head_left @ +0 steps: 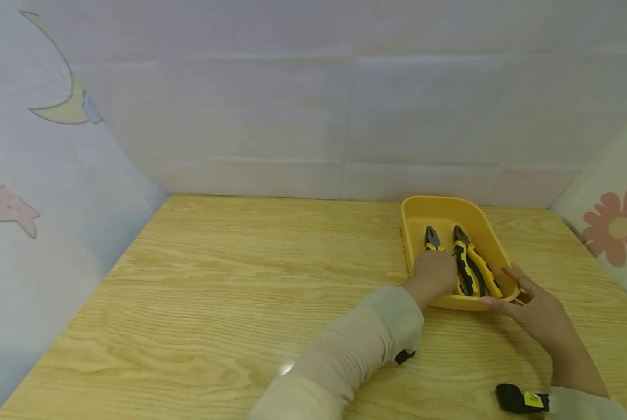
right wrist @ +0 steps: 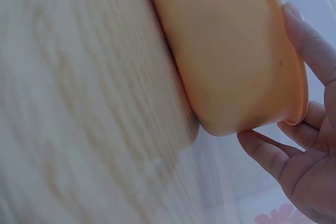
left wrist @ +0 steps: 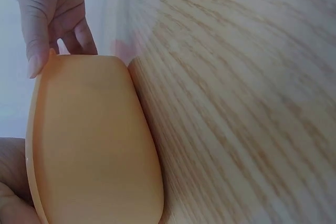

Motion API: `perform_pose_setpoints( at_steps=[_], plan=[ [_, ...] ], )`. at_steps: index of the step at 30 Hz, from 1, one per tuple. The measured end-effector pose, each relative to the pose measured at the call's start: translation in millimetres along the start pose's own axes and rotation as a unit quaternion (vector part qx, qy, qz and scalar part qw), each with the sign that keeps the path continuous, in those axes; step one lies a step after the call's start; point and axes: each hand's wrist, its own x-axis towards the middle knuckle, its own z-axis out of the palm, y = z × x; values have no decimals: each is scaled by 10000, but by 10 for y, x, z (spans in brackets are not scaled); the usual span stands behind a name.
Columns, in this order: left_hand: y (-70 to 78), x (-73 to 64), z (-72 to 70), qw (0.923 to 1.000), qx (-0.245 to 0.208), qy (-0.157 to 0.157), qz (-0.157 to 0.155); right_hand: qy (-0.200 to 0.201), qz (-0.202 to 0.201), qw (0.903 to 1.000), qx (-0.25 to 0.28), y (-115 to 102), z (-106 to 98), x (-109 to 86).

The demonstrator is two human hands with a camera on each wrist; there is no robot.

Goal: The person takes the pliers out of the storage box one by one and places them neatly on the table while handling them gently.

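Observation:
A yellow plastic tray [head_left: 447, 211] stands at the right of the table, holding two pairs of pliers with dark jaws and yellow-and-black handles. My left hand [head_left: 434, 273] reaches in over the near left rim and, fingers curled, holds the left pliers [head_left: 432, 236] by the handles; its fingertips are hidden. Beside it the right pliers [head_left: 466, 271] lie in the tray, jaws pointing away. With the thumb on the rim and fingers under its outer side, my right hand [head_left: 536, 309] grips the tray's near right corner. The tray wall [right wrist: 226, 51] fills much of the right wrist view.
The wood-grain table [head_left: 213, 280] stretches left of the tray. A pale wall covering [head_left: 271, 116] rises behind it, with printed side panels left and right. Near the front edge, a black wrist strap [head_left: 513, 399] shows by the right sleeve.

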Motion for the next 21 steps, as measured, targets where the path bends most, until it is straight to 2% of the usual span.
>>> perform_pose_setpoints(
  at_steps=[7, 10, 14, 17, 21],
  plan=[
    [-48, 43, -54, 9997, -141, -153, 83, -12, 10, 10000, 52, 4, 6, 9],
    [-81, 44, -84, 9987, -463, -207, 67, 6, 11, 10000, 15, 7, 13, 11],
    [-139, 36, -112, 9961, -857, -129, 158, -9, 54, 10000, -41, 12, 21, 13],
    [-167, 31, -130, 9953, -929, -108, 244, -30, 75, 10000, -3, 17, 23, 12],
    [-166, 34, -153, 9938, -1087, -175, 147, -30, 97, 9999, 2, 19, 24, 14]
  ],
)
